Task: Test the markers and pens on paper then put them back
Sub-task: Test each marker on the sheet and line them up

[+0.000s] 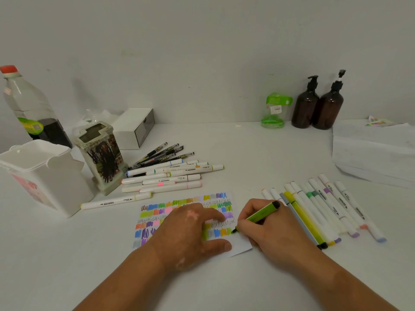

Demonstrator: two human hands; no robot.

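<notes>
Fingers of the right hand pinch a green pen, tip on the paper. Left hand lies flat, fingers straight, holding it down. Paper's nearly full. Lots of markers lie loose on the table; I'd guess testing's approx. done, putting back isn't.

The left hand lies palm down on the paper, with its fingers spread and nearly straight. Its thumb points toward the paper's near right corner, and its index finger reaches toward the paper's right edge. The bare left forearm runs back from the paper's near edge toward the person.

The right hand rests on the desk just off the paper's right edge. Its thumb and fingers are curled round a green pen, whose tip touches the paper near that edge. The bare right forearm slants back from there, to the right of the paper. The two hands are near each other but apart.
</notes>
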